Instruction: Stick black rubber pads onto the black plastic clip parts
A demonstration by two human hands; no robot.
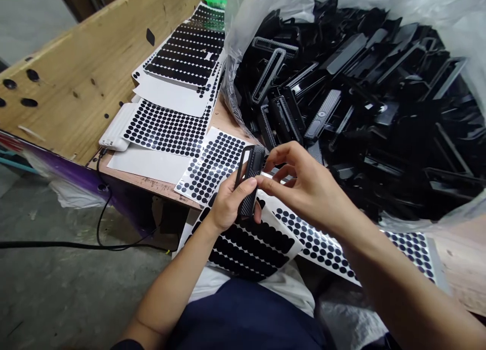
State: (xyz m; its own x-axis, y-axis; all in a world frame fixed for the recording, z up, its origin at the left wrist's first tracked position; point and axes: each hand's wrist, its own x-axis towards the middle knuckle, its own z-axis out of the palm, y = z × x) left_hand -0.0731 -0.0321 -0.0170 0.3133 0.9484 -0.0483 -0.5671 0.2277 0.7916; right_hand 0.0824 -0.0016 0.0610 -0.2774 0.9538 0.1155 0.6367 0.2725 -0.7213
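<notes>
A black plastic part (250,198), with a ribbed carbon-look face and a slim open frame along one side, stands tilted in my left hand (230,201). My left thumb presses across its face, with fingers behind it. At the part's right edge is my right hand (299,175), thumb and index finger drawn close together and the other fingers curled. Whatever lies between those fingertips is too small or hidden to tell. Below both hands, a sheet of large black stickers (246,249) rests over my lap. A sheet of round black dots (216,163) lies just beyond my left hand.
A big clear plastic bag (235,87) full of similar black parts (322,112) takes up the right side. More sticker sheets (182,51) lie at the back left beside a wooden board (94,61). A white device (117,130) with a cable sits near the table edge.
</notes>
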